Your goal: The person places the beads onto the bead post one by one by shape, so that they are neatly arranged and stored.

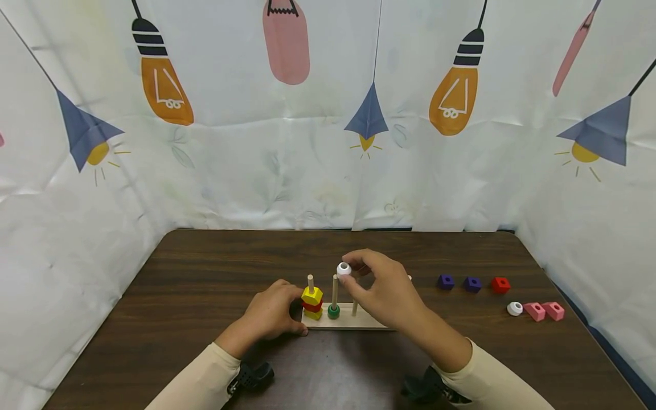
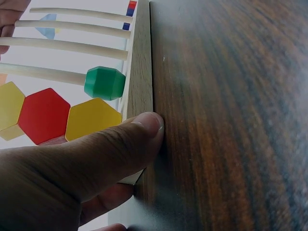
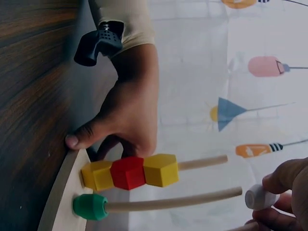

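Note:
My left hand (image 1: 274, 310) grips the left end of a wooden peg stand (image 1: 353, 322), thumb along its front edge (image 2: 139, 91) and fingers behind. On the leftmost peg sit a yellow, a red and another yellow hexagonal bead (image 1: 312, 295). A green bead (image 1: 333, 311) lies at the bottom of the second peg (image 3: 192, 197). Between thumb and fingertips, my right hand (image 1: 386, 287) pinches a white bead (image 1: 344, 269), its hole showing, close by the tip of that second peg. The right hand hides part of the stand's other pegs in the head view.
At the right of the brown table (image 1: 230, 256) stand two dark blue cubes (image 1: 446, 282) and a red cube (image 1: 500, 285). Nearer lie another white bead (image 1: 515, 308) and two pink blocks (image 1: 534, 311). A printed white curtain (image 1: 318, 171) surrounds the table's back and sides.

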The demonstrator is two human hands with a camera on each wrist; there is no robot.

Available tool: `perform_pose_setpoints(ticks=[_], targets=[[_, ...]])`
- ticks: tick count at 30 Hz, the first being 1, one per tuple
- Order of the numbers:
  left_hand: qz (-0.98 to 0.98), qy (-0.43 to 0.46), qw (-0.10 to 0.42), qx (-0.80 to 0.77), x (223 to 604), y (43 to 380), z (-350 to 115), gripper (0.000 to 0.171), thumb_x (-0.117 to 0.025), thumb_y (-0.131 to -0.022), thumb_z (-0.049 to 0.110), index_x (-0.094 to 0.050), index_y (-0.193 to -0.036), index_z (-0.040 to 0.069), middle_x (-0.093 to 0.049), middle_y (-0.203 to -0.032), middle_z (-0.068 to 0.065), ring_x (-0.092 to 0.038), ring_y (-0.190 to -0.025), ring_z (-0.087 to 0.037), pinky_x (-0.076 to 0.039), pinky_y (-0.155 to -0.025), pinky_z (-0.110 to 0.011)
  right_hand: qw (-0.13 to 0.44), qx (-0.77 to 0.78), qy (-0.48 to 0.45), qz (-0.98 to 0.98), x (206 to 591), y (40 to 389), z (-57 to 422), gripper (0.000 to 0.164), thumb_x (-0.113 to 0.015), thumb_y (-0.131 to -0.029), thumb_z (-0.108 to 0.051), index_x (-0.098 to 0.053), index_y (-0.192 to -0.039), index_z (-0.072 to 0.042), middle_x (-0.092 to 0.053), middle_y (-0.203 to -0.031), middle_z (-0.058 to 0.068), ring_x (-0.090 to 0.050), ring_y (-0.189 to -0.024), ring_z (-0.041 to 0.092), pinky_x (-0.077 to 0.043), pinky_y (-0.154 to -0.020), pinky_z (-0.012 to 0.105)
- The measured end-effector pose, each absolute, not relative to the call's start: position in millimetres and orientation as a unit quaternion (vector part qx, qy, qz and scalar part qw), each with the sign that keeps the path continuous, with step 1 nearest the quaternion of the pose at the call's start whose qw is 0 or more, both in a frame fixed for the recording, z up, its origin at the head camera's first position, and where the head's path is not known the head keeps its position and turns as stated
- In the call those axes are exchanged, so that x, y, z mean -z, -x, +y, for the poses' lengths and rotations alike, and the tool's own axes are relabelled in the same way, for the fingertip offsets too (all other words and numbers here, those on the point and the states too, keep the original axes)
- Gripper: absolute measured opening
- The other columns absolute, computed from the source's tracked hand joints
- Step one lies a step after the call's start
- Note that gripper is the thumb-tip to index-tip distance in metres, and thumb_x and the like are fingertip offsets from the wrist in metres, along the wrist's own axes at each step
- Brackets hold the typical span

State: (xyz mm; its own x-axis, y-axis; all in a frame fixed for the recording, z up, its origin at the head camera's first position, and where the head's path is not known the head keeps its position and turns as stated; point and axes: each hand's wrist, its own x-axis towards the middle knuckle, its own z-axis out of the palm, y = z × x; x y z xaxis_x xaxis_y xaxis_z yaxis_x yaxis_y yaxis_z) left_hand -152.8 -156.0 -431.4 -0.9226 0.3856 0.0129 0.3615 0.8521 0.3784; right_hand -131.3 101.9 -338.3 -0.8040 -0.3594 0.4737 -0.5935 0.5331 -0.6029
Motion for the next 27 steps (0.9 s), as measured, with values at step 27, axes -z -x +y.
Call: perform_pose_setpoints(ticks=[27], targets=[[0.962, -0.194, 0.03, -0.189, 431, 153, -156, 0.06, -0.099, -0.063, 0.038, -0.074, -0.115, 0.022, -0.069, -0.112, 0.004, -0.058, -0.113, -0.023, -0.054, -0.08, -0.054, 0.131, -0.446, -0.217, -0.858, 366, 127, 80, 0.052, -0.082, -0.087, -0.008, -0.056, -0.132, -0.005, -0.07, -0.105, -0.004, -0.067, -0.086, 0.01, -0.057, -0.076, 0.036]])
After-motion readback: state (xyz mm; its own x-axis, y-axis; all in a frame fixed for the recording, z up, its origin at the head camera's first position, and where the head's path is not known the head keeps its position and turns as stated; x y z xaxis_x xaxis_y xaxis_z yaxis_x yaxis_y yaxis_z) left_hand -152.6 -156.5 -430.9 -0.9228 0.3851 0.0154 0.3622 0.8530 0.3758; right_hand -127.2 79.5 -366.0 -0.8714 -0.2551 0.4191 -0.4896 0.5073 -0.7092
